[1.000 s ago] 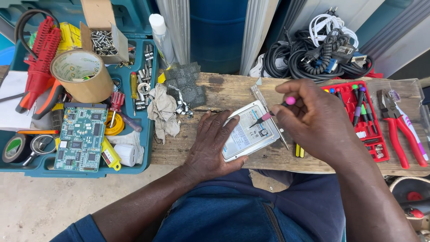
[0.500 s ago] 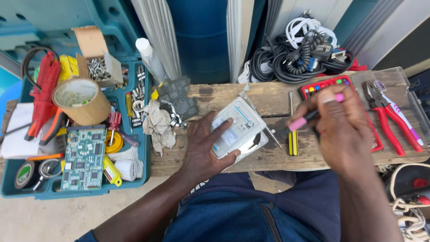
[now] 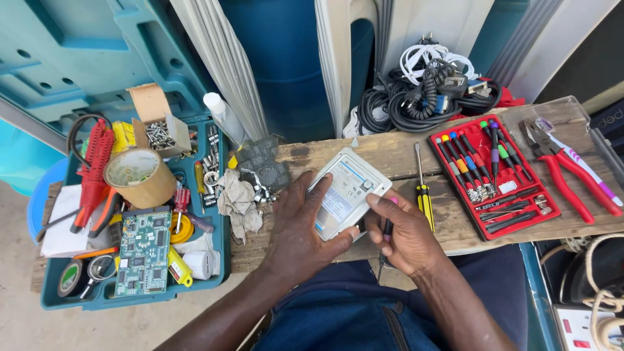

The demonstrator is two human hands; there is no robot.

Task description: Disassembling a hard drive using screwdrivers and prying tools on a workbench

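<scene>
The silver hard drive (image 3: pixel 348 194) sits tilted at the middle of the wooden surface (image 3: pixel 396 153), both hands on it. The left hand (image 3: pixel 302 224) cups its lower left edge in a firm grip, thumb along the side. The right hand (image 3: pixel 403 234) pinches the drive's lower right corner with its fingertips while a pink-capped screwdriver (image 3: pixel 387 229) stays tucked in the palm. This looks like a repositioning step between screws. Next, I judge, the tip must come out and meet a screw squarely. A yellow screwdriver (image 3: pixel 424 195) lies at three o'clock, the red bit case (image 3: pixel 497 175) beyond it.
</scene>
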